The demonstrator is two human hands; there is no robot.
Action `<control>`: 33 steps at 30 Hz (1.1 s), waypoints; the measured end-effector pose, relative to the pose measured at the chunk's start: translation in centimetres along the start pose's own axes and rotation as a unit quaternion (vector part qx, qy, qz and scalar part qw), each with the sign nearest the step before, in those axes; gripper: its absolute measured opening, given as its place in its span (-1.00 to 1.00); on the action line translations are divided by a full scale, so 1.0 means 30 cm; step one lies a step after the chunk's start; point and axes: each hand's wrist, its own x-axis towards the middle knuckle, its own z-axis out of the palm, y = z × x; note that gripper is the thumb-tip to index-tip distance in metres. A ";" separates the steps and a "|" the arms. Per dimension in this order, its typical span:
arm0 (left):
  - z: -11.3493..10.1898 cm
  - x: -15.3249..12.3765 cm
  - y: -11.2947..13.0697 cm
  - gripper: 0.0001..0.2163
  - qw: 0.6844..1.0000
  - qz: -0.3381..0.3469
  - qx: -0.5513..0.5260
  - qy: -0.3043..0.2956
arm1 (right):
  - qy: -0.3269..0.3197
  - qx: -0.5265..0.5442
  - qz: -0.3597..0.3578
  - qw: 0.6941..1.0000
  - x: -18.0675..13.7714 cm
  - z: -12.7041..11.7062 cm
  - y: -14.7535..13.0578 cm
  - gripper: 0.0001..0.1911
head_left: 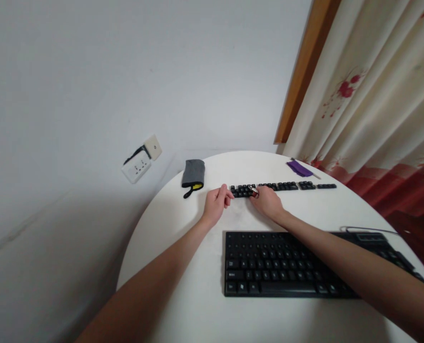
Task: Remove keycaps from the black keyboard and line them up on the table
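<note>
Left hand (216, 205) — perhaps against edge keycaps (236, 194)

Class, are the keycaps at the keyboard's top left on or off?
Off: the keyboard shows only small stubs at its top left, while loose keycaps lie in rows beyond it.

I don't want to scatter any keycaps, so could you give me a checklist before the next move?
1. Right hand holding the small metal tool: ok, at the keycap row.
2. Left hand off the keycaps: cannot tell; it is at the row's left end.
3. Gray cloth item apart from the row: ok.
4. Keyboard fully visible: not ok, the right forearm hides part.
5. Keycap legends readable: cannot tell, too small.
</note>
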 end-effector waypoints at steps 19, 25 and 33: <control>0.001 -0.003 0.020 -0.46 1.000 -0.013 0.010 0.003 | 0.040 0.062 -0.014 0.997 -0.038 -0.076 -0.014 -0.78; 0.004 -0.003 0.019 -0.46 1.000 -0.014 0.023 0.008 | 0.140 0.319 -0.067 0.935 -0.160 -0.192 0.030 -0.48; 0.007 -0.003 0.015 -0.48 0.999 0.003 0.050 0.010 | 0.052 0.370 -0.040 0.927 -0.392 -0.199 0.084 -0.56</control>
